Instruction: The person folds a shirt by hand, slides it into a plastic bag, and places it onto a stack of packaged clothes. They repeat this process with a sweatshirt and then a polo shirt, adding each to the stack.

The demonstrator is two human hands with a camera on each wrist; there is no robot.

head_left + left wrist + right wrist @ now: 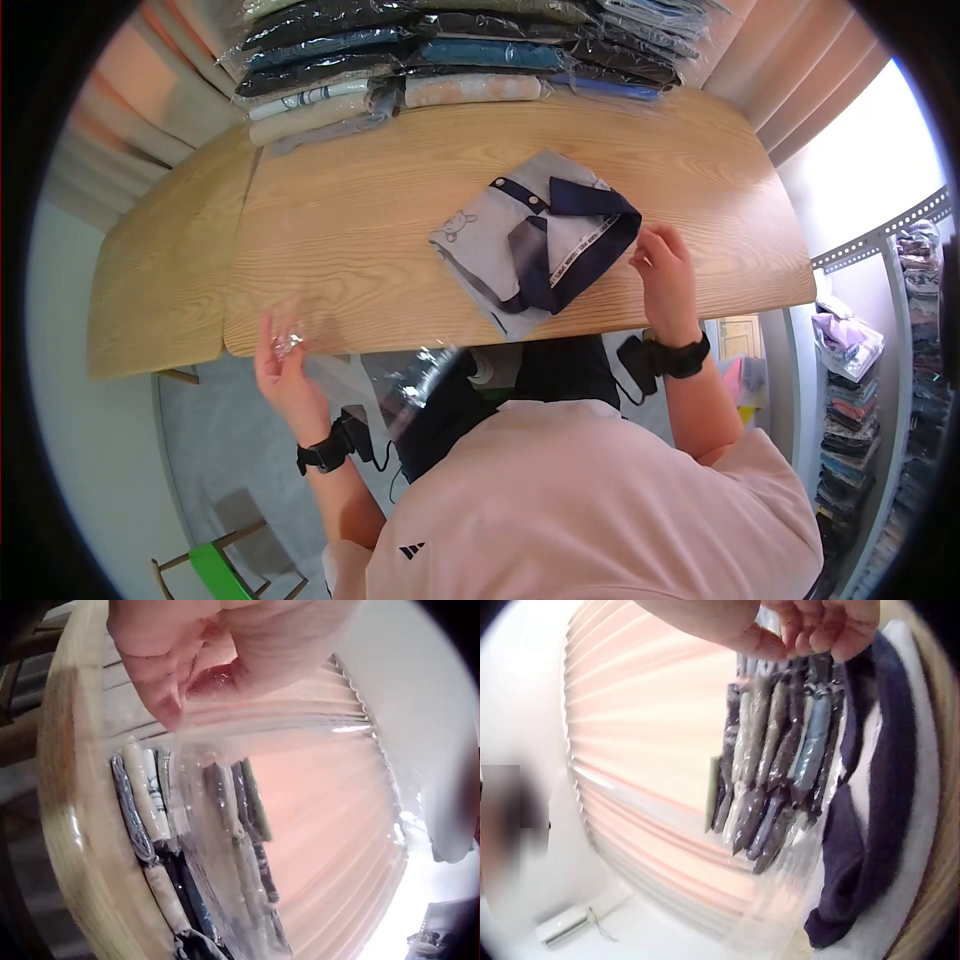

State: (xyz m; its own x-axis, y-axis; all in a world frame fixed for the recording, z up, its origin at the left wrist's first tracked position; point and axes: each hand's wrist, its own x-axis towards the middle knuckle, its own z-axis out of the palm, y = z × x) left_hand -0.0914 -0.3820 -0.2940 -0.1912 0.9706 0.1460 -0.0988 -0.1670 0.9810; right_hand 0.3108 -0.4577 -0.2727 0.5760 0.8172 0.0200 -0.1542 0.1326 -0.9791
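Observation:
A folded grey polo shirt (pixel 485 235) with a navy collar and button strip lies on the table near its front edge. A small animal drawing shows on its left part. To the left of the shirt, my left hand (pixel 285 370) pinches a clear plastic bag (pixel 425 375), which trails blurred across the table's front edge toward my lap. In the left wrist view the thin film hangs from the pinched fingers. My right hand (pixel 668 280) is at the right end of the collar, its fingers loosely curled, with nothing visible between them.
Stacks of bagged folded garments (pixel 490 55) line the back of the wooden table (pixel 330 230). Curtains (pixel 800 80) hang behind. Shelves of packed clothes (pixel 850 440) stand at the right, and a green-backed chair (pixel 215 575) is at the lower left.

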